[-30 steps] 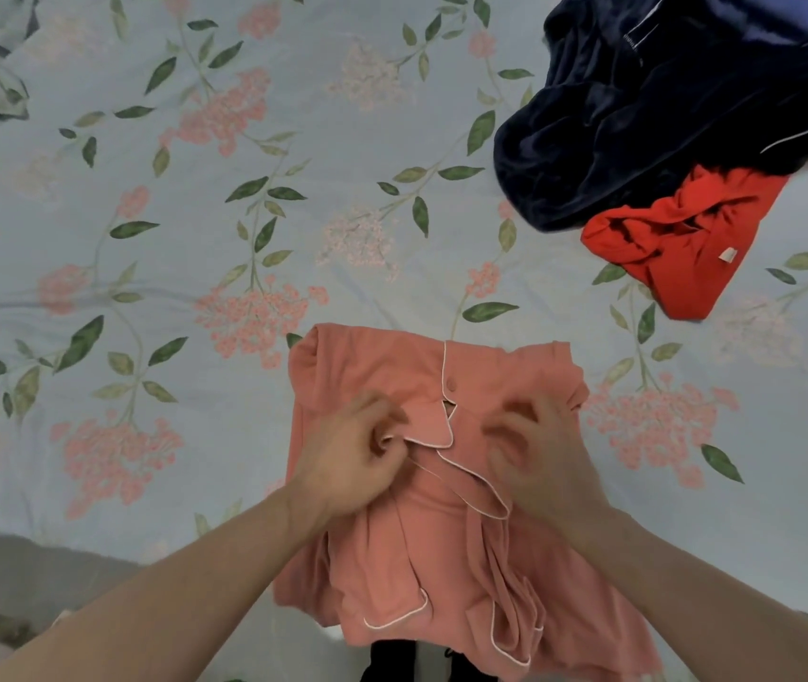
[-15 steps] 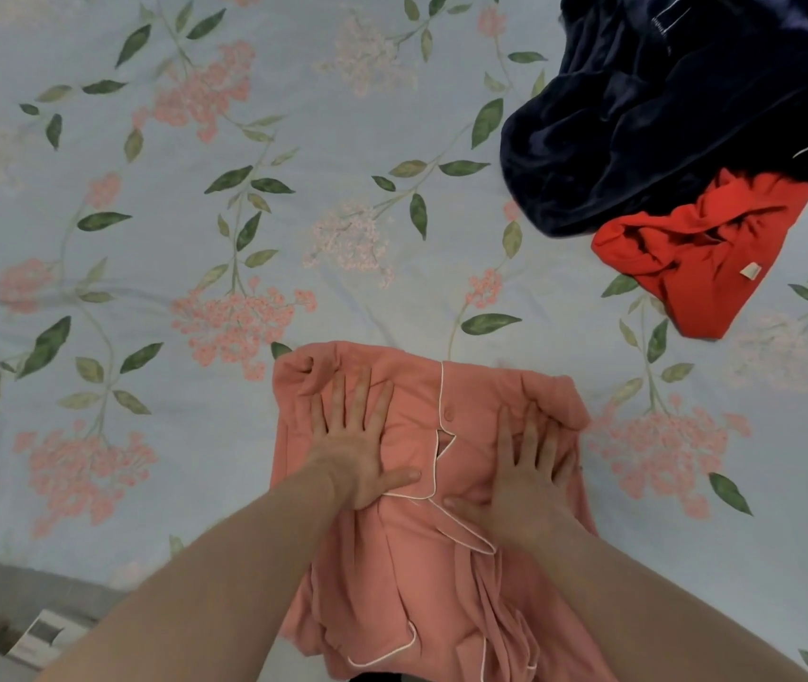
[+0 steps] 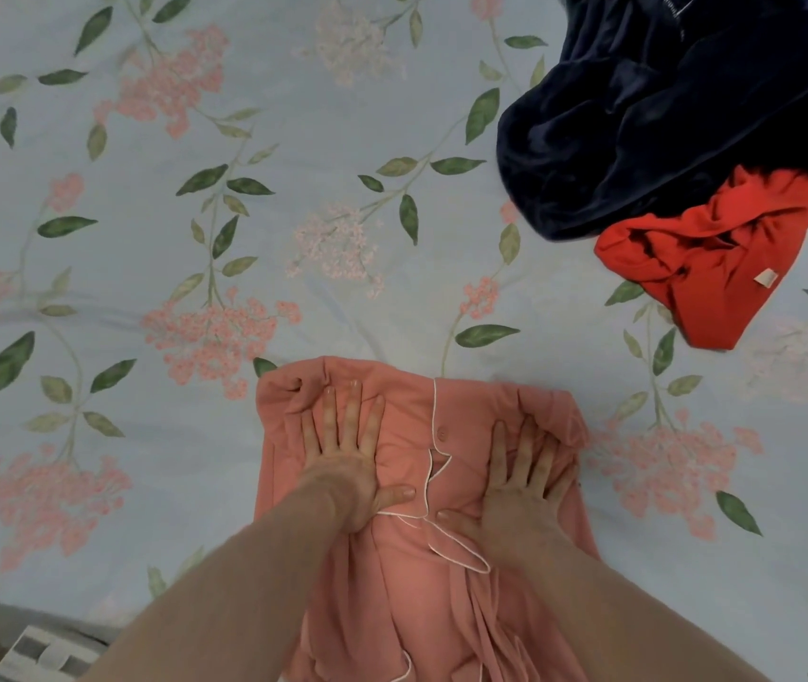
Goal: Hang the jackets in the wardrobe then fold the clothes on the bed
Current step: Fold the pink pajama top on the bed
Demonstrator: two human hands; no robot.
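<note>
A salmon-pink pyjama top with white piping lies on the floral bedsheet near the bed's front edge, its lower part hanging over the edge. My left hand presses flat on the garment's left half, fingers straight and spread. My right hand presses flat on the right half, fingertips at a bunched fold. A crumpled dark navy garment sits at the upper right, with a crumpled red garment just below it.
The pale blue sheet with pink flowers and green leaves stretches wide to the left and behind the pink top. At the bottom left, past the bed's edge, lies a grey floor with a pale checked object.
My hands went from curled and pinching the pink top near its placket to lying flat and spread on it, then slid slightly outward. The view shifted a little.
</note>
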